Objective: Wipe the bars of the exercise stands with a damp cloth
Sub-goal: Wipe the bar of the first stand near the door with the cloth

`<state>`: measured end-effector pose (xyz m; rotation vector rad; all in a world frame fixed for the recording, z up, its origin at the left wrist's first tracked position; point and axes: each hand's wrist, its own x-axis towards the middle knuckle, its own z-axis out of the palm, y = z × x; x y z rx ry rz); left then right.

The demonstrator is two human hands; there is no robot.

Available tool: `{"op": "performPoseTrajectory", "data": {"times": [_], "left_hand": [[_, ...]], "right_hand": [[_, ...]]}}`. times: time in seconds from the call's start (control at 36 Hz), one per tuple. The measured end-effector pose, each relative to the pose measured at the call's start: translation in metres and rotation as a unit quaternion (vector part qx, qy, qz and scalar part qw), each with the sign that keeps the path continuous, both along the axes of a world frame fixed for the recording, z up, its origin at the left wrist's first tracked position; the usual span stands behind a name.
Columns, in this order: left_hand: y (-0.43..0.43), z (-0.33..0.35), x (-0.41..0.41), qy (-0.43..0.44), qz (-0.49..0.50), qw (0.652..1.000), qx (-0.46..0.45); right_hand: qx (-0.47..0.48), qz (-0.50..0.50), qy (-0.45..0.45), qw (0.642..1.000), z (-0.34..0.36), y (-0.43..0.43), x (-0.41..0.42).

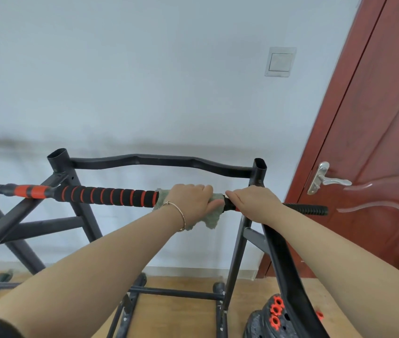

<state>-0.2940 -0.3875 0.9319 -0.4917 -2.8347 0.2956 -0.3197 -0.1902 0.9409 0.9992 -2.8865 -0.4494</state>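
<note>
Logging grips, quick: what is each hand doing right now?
Left hand: grips the cloth round the bar.
Right hand: holds the bar.

One left hand (191, 198), one right hand (252, 201), one cloth (211, 220), one bar (110, 195), one door (376, 142).

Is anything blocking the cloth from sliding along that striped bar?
Leftward nothing visible: the striped foam grip lies bare beyond the cloth under the left hand. Rightward, the right hand holds the bar right beside the cloth.
</note>
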Motion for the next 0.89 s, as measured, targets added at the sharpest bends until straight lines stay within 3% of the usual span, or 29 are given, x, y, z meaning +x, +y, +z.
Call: {"op": "performPoseTrajectory", "data": {"times": [0.11, 0.17, 0.31, 0.44, 0.53, 0.61, 0.89], "left_hand": [[-0.004, 0.007, -0.003, -0.050, -0.029, 0.992, -0.111], [-0.004, 0.014, -0.003, -0.081, 0.000, 0.992, -0.101], [-0.011, 0.027, -0.014, -0.149, 0.069, 0.986, 0.040], [-0.026, 0.027, -0.018, -0.180, 0.099, 0.978, 0.042], [-0.030, 0.026, -0.014, -0.160, 0.084, 0.984, 0.006], [-0.030, 0.022, -0.010, -0.126, 0.060, 0.990, -0.027], [-0.031, 0.010, 0.005, -0.044, 0.011, 0.997, -0.061]], "right_hand": [[0.007, -0.006, 0.024, 1.000, -0.002, 0.000, 0.002], [-0.004, -0.016, 0.035, 0.999, -0.003, -0.001, 0.004], [-0.054, -0.004, 0.055, 0.997, -0.009, 0.002, 0.008], [-0.147, -0.047, 0.039, 0.987, -0.017, 0.007, 0.003], [-0.196, -0.056, -0.011, 0.979, -0.013, 0.007, 0.005], [-0.225, -0.087, -0.118, 0.963, -0.002, 0.009, 0.003], [-0.193, -0.140, -0.352, 0.905, 0.026, -0.016, -0.013]]}}
